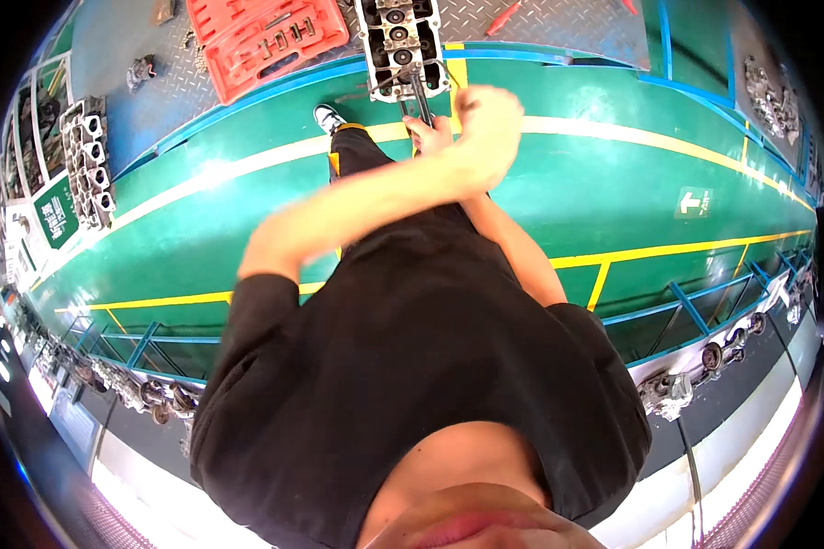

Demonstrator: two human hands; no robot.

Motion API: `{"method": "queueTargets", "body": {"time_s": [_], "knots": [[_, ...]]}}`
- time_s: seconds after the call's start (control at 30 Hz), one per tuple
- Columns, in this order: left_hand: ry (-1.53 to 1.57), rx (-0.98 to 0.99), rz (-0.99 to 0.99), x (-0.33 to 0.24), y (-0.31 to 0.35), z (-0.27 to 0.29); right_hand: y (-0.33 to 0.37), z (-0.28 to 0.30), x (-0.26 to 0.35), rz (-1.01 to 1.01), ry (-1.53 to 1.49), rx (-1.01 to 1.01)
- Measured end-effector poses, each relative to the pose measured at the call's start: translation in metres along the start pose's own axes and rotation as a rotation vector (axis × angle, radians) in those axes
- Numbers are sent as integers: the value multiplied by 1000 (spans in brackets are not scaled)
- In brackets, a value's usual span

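At the bench edge, a metal engine cylinder head [399, 46] lies with a row of round valve openings facing up. A long metal tool with two dark arms [419, 95] reaches over its near end. My right hand [432, 134] is wrapped round the near end of this tool, partly behind my left forearm. My left arm crosses over the right one. My left hand [491, 117] hangs above and just right of the tool, curled and slightly blurred, and whatever its fingers may hold is hidden.
A red tool case [238, 57] with metal pieces lies open on the metal-topped bench [165, 101], left of the cylinder head. Red-handled tools [504, 18] lie to its right. Another engine casting [88, 163] stands at far left. Blue rails [687, 306] cross the green floor behind me.
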State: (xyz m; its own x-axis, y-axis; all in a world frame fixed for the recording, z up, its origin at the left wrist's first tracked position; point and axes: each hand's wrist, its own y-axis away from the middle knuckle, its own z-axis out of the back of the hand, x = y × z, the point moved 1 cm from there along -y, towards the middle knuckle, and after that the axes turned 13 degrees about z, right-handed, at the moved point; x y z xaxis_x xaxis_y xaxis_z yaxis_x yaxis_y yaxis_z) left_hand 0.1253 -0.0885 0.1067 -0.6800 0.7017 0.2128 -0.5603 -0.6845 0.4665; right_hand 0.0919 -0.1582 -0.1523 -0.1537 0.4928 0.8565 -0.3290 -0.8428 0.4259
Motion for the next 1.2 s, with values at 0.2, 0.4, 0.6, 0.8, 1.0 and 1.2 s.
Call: {"method": "queueTargets", "body": {"time_s": [0.2,0.4,0.6,0.8,1.0,1.2], "knots": [[-106,19,-341,30,-131,40,14,-2,41,105,-641,-65],[438,155,-290,152,-230,-47,13,4,60,60,-508,-69],[1452,134,179,239,-132,-169,13,5,61,84,-422,-56],[2051,20,407,171,-6,-225,8,6,59,41,-502,-36],[1910,9,302,103,49,-203,15,11,60,16,-540,-8],[724,-201,172,65,35,-123,13,10,45,504,-455,-29]]}}
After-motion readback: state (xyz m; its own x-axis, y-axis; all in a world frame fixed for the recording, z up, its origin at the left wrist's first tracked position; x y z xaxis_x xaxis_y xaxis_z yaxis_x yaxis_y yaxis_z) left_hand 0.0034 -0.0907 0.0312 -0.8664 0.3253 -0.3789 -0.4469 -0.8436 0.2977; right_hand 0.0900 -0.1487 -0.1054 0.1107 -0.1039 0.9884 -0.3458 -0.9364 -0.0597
